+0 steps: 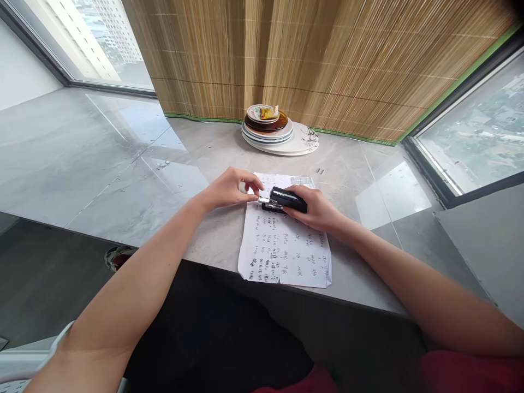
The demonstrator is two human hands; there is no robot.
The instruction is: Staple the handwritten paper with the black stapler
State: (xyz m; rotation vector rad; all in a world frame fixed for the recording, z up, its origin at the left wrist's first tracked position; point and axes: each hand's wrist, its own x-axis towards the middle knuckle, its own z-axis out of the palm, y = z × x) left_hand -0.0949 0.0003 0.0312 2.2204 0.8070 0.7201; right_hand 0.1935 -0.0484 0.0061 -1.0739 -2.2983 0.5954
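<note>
A black stapler (289, 200) is held in my right hand (313, 208), its top arm raised from the lower part. From its left end a silver metal rail (265, 201) shows between the two halves. The thumb and fingertips of my left hand (234, 188) are pinched at the end of that rail; whether a strip of staples is also between them I cannot tell. Beneath the stapler and both hands lies a sheet of white paper (286, 262) with handwriting, its lower edge at the counter's front edge.
Behind the paper stands a stack of plates (267, 136) with a small yellow packet (269, 113) on top. Two short staple strips (320, 171) lie right of centre, and small bits (162, 165) are scattered at left. A bamboo blind (327, 65) hangs at the back, between windows.
</note>
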